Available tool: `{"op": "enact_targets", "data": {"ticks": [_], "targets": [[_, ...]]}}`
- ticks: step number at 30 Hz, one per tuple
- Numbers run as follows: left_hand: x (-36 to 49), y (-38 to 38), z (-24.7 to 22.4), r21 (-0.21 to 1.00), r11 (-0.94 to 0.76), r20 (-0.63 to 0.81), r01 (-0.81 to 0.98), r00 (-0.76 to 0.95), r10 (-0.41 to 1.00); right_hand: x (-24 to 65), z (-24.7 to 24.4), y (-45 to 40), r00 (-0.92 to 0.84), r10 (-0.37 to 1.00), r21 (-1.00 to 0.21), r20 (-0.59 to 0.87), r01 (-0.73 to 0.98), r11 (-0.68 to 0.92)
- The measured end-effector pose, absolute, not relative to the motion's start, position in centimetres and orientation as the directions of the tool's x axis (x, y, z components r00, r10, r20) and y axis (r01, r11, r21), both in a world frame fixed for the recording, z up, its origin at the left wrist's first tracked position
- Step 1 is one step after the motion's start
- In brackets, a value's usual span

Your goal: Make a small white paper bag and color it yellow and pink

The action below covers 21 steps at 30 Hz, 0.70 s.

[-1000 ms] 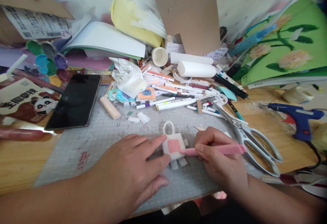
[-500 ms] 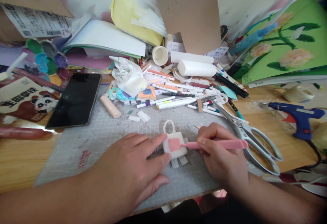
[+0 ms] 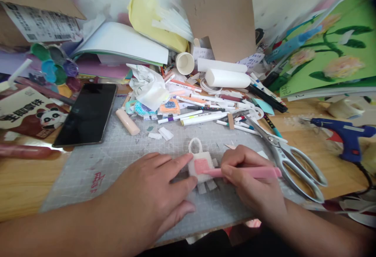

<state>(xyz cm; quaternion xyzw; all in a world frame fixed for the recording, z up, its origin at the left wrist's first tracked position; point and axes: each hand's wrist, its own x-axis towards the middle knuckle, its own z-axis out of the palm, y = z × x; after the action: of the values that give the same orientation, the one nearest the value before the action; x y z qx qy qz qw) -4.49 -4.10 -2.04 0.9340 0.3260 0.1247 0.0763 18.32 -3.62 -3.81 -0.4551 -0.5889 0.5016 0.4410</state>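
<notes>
A small white fuzzy square piece [image 3: 205, 177] with a loop at its top and pale tabs along its edges lies on the grey cutting mat [image 3: 117, 163]. A pink square patch [image 3: 201, 166] colours its middle. My left hand [image 3: 155, 190] is spread over the mat, two fingertips pressing on the piece's left edge. In my right hand [image 3: 249, 178] is a pink marker [image 3: 258, 172], gripped like a pen, its tip touching the lower right of the pink patch.
Large scissors [image 3: 290, 159] lie right of my right hand, a blue glue gun [image 3: 343, 132] beyond them. Several markers [image 3: 205, 118] and paper scraps heap up behind the mat. A black phone [image 3: 88, 114] rests at the left, near a panda-printed packet [image 3: 38, 114].
The marker's tip has shifted slightly down and left on the pink patch, with my right hand following. My left hand keeps its place on the piece.
</notes>
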Motion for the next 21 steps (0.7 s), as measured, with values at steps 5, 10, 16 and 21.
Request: {"op": "enact_targets", "data": {"ticks": [5,10,16,21], "targets": [[-4.4,-4.1,-1.8,0.217,-0.776,0.175,0.592,0.759,0.627,18.1,-3.0,-3.5,-0.258,0.961,-0.96,0.105,0.225,0.165],[-4.6,-4.1,-2.0,0.222,-0.773,0.171,0.594,0.757,0.631,18.1,-3.1,-3.7,-0.225,0.967,-0.943,0.123,0.277,0.184],[-4.6,-4.2,-1.7,0.207,-0.786,0.166,0.582,0.771,0.615,18.3,-3.6,-3.7,-0.086,0.988,-0.963,0.128,0.226,0.144],[-4.6,-4.1,-1.5,0.215,-0.786,0.173,0.58,0.769,0.615,18.4,-4.1,-3.5,-0.009,0.994,-0.994,0.106,0.004,0.106]]}}
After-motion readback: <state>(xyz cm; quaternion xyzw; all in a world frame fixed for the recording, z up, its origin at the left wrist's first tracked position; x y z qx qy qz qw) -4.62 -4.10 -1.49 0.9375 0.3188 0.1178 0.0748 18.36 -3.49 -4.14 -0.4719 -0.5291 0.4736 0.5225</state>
